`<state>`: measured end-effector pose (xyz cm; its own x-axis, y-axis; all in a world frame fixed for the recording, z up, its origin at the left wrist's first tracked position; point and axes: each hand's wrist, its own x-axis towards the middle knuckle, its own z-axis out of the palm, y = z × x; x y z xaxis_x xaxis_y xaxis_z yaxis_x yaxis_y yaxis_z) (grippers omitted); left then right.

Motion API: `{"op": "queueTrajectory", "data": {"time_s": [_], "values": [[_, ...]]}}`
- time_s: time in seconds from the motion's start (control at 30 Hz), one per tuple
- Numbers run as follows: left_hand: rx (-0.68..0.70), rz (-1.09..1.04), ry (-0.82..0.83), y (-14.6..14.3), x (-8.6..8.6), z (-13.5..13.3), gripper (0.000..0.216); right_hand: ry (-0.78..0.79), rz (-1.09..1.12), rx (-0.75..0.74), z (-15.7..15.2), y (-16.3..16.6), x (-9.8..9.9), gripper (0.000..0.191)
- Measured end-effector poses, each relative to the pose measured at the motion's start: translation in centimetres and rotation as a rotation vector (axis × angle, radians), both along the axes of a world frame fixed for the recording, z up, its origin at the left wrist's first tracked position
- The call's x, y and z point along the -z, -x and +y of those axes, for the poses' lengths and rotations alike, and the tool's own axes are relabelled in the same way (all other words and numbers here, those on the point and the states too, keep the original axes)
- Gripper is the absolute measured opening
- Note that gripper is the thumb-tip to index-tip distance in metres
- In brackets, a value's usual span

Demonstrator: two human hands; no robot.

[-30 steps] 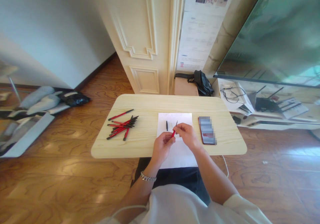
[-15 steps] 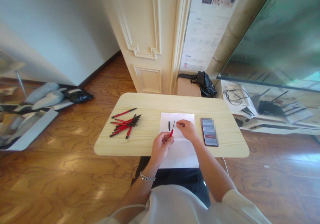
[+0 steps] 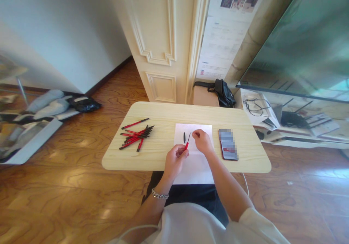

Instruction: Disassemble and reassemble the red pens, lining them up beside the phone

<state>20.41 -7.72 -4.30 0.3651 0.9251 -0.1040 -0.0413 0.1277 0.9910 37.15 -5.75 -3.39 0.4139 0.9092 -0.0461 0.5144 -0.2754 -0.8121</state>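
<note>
- Left hand [image 3: 175, 161] pinches a red pen [image 3: 187, 146], bare tip pointing away, above the paper [image 3: 194, 169].
- Right hand [image 3: 202, 140] curls just beside that tip; whether it pinches anything, I cannot tell.
- Black cap [image 3: 184, 138] lies nearby.

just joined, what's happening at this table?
A person's left hand holds a red pen barrel, with a thin dark rod sticking out of its far end. The right hand is close to the rod's tip, fingers drawn together; I can't tell if they hold anything. A small black piece lies on the white paper beneath. More red-and-black pens lie to the left on the table, most in a pile, and a phone lies right of the paper.
</note>
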Motion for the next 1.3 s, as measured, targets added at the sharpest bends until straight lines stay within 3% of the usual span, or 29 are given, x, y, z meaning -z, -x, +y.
{"op": "queueTrajectory", "data": {"time_s": [0.17,0.3,0.57,1.3], "values": [[0.007,-0.002,-0.006,-0.5,0.1,-0.3,0.03,-0.22,0.616,0.022,-0.9,-0.8,-2.6,0.028],[0.02,0.025,-0.034,-0.8,0.0,-0.5,0.028,-0.295,0.798,0.062,-1.4,-0.4,-4.4,0.028],[0.029,0.043,-0.031,-0.7,0.1,-0.5,0.026,-0.284,0.859,0.039,-2.0,0.2,-5.4,0.028],[0.043,0.056,-0.044,-0.8,0.1,-0.5,0.024,-0.283,0.807,0.053,-2.1,0.0,-5.1,0.029]]}}
